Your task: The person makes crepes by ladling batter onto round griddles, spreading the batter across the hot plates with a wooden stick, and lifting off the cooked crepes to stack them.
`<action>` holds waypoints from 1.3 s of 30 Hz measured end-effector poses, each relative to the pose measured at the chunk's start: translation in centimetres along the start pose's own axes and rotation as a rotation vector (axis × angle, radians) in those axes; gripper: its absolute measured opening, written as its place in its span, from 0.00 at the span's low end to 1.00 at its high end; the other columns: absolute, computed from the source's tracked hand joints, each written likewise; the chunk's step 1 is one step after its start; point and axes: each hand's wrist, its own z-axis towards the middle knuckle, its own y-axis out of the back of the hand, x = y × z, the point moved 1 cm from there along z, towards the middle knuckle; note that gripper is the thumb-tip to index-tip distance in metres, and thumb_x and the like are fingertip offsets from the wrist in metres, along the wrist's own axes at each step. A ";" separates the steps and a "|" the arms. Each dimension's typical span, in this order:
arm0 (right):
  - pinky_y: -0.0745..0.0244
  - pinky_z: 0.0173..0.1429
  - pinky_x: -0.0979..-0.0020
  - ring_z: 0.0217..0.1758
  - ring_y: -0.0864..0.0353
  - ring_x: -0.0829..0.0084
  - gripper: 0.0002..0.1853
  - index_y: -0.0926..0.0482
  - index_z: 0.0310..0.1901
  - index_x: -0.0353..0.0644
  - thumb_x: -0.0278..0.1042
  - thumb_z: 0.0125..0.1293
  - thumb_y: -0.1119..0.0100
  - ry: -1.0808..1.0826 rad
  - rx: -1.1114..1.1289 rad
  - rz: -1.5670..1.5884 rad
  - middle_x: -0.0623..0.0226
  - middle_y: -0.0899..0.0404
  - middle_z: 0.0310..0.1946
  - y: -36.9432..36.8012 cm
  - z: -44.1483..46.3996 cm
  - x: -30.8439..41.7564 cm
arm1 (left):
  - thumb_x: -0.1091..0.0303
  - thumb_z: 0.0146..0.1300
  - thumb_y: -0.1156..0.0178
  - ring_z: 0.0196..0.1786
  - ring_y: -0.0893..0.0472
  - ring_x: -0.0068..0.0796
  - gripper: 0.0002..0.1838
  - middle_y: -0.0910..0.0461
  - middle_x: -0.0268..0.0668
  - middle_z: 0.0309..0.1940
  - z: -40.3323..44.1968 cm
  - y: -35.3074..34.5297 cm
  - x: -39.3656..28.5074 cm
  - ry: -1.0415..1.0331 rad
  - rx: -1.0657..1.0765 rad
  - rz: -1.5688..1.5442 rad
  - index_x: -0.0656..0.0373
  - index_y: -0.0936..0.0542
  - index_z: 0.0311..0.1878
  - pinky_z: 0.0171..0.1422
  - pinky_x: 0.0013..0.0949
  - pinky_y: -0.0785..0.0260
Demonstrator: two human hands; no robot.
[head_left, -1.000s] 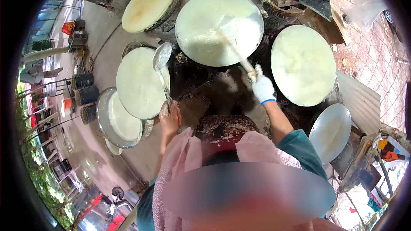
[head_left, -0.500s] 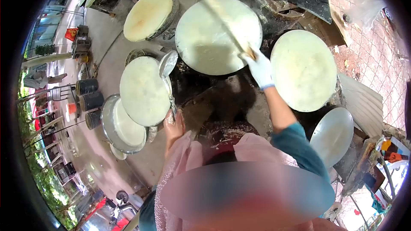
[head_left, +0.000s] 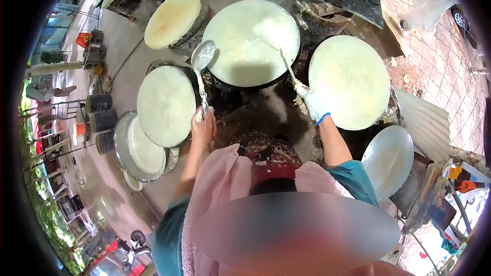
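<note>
stick (head_left: 286,63) swung down over largest batter round (head_left: 238,36) | left hand (head_left: 203,125) clasps ladle (head_left: 203,56) | gloved right hand (head_left: 311,104) clasps stick

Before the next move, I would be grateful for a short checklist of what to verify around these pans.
1. Ladle held by its handle in the left hand: ok.
2. Stick tool gripped in the right hand: ok.
3. Both hands gloved: not ok; only the right one is.
4. Stick tool's far end touching the centre pan: cannot tell; it is blurred over the pale surface.
5. Pale liquid present in the metal basin: ok.
6. Ladle bowl empty: cannot tell from this angle.
</note>
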 end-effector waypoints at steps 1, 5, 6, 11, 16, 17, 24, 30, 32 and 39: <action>0.37 0.18 0.77 0.15 0.33 0.82 0.16 0.20 0.53 0.45 0.44 0.69 0.41 -0.047 0.008 -0.042 0.73 0.24 0.23 0.2 -0.5 0.5 | 0.64 0.73 0.50 0.10 0.38 0.20 0.12 0.36 0.29 0.13 1.3 0.0 -0.2 -0.020 0.024 -0.001 0.57 0.31 0.31 0.13 0.27 0.48; 0.30 0.33 0.81 0.30 0.30 0.87 0.16 0.21 0.55 0.39 0.35 0.69 0.42 -0.068 -0.118 -0.328 0.77 0.19 0.38 0.4 -2.1 4.0 | 0.64 0.71 0.50 0.10 0.36 0.23 0.14 0.33 0.30 0.13 11.5 -0.6 -1.3 -0.136 0.182 0.057 0.56 0.31 0.28 0.15 0.29 0.46; 0.31 0.33 0.81 0.30 0.30 0.86 0.16 0.21 0.55 0.38 0.34 0.69 0.41 0.088 -0.167 -0.159 0.76 0.19 0.38 1.5 1.6 -0.3 | 0.63 0.72 0.50 0.11 0.36 0.22 0.15 0.34 0.29 0.13 14.8 -1.2 -1.9 -0.185 0.235 0.081 0.57 0.30 0.27 0.16 0.29 0.46; 0.29 0.47 0.79 0.43 0.26 0.81 0.21 0.24 0.59 0.34 0.32 0.67 0.39 0.192 -0.154 -0.095 0.72 0.20 0.48 -3.7 -2.5 -1.2 | 0.66 0.68 0.49 0.15 0.36 0.21 0.12 0.34 0.27 0.15 26.6 -7.0 -3.8 -0.098 0.519 -0.024 0.58 0.28 0.26 0.21 0.27 0.45; 0.30 0.58 0.75 0.52 0.24 0.77 0.22 0.24 0.59 0.35 0.37 0.67 0.39 0.298 -0.457 -0.003 0.70 0.21 0.50 -8.0 -5.4 -7.1 | 0.65 0.70 0.48 0.17 0.32 0.20 0.12 0.29 0.29 0.17 25.3 -6.1 -1.0 -0.047 0.624 0.116 0.58 0.24 0.30 0.21 0.28 0.38; 0.26 0.52 0.75 0.48 0.23 0.78 0.21 0.22 0.57 0.39 0.40 0.67 0.39 0.418 -0.415 0.019 0.70 0.19 0.47 -10.5 -4.7 -9.0 | 0.66 0.71 0.49 0.17 0.32 0.20 0.12 0.28 0.30 0.17 23.2 -6.0 -1.3 0.151 0.552 0.150 0.60 0.24 0.31 0.21 0.26 0.38; 0.36 0.16 0.77 0.18 0.28 0.81 0.13 0.19 0.47 0.49 0.46 0.69 0.42 0.198 -0.401 0.253 0.74 0.23 0.23 -15.6 -2.7 -7.5 | 0.70 0.72 0.54 0.18 0.36 0.24 0.10 0.33 0.33 0.20 15.0 -3.3 3.1 0.353 0.481 -0.606 0.59 0.31 0.32 0.20 0.30 0.43; 0.35 0.21 0.75 0.18 0.32 0.83 0.16 0.21 0.56 0.48 0.42 0.69 0.42 0.029 -0.124 0.337 0.77 0.23 0.25 -22.5 -2.6 -7.7 | 0.69 0.72 0.56 0.20 0.37 0.20 0.07 0.37 0.28 0.22 13.2 -4.3 2.7 0.523 0.590 -1.037 0.59 0.35 0.37 0.26 0.24 0.41; 0.36 0.19 0.76 0.16 0.31 0.81 0.11 0.20 0.48 0.47 0.41 0.69 0.43 -0.076 -0.087 0.354 0.75 0.25 0.22 -20.9 -6.1 -4.1 | 0.66 0.73 0.54 0.18 0.39 0.15 0.08 0.39 0.24 0.19 13.5 -1.1 0.8 0.622 0.634 -1.270 0.60 0.33 0.40 0.24 0.23 0.41; 0.32 0.33 0.76 0.27 0.30 0.84 0.24 0.22 0.60 0.48 0.46 0.63 0.36 0.173 -0.182 -0.383 0.77 0.21 0.29 -15.7 -10.3 -6.3 | 0.60 0.71 0.47 0.15 0.42 0.15 0.13 0.41 0.23 0.17 9.8 0.7 -6.6 0.202 0.961 -0.416 0.61 0.24 0.40 0.21 0.21 0.52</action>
